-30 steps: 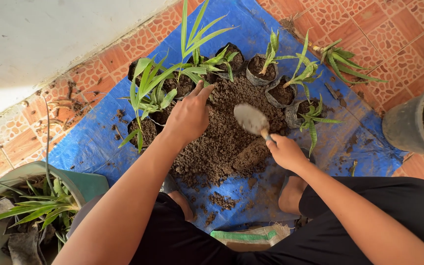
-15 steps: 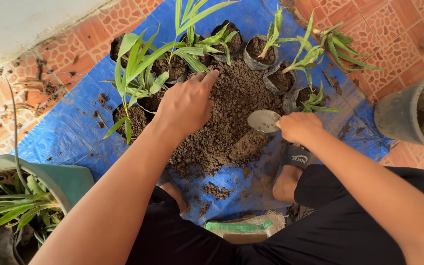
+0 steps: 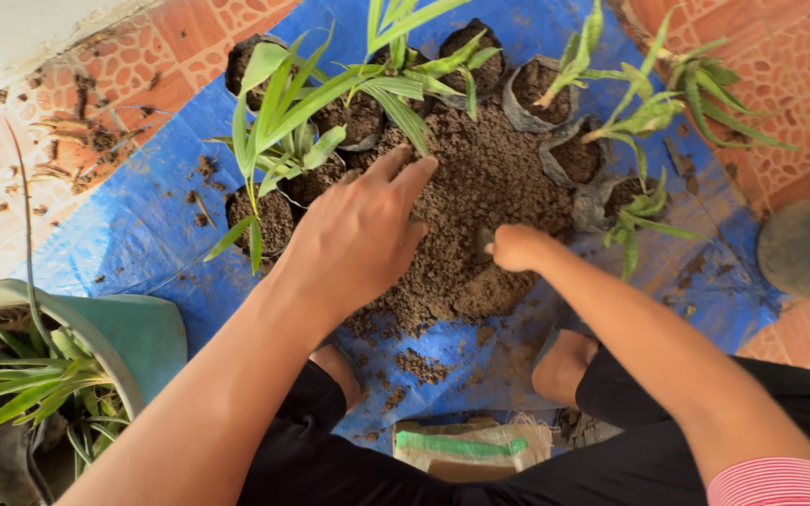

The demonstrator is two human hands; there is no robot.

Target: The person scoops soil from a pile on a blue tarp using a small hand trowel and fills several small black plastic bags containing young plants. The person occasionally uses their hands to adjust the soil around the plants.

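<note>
Since earlier frame, right hand point(image 3: 520, 247) dropped onto soil heap point(image 3: 480, 187); trowel point(image 3: 484, 245) scoop now buried, grip clenched on handle. Left hand point(image 3: 363, 234) open, flat on heap. Soil brown, crumbly, mid-tarp point(image 3: 152, 234), ringed by seedling bags point(image 3: 260, 217).

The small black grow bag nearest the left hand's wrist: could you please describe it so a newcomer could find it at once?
Start at the blue plastic tarp and its brown soil heap. At the heap's left edge, beside the left hand, sits the small black soil-filled grow bag. Unlike its neighbours, it lies nearest the person, its seedling's green leaf drooping onto the tarp.
</note>
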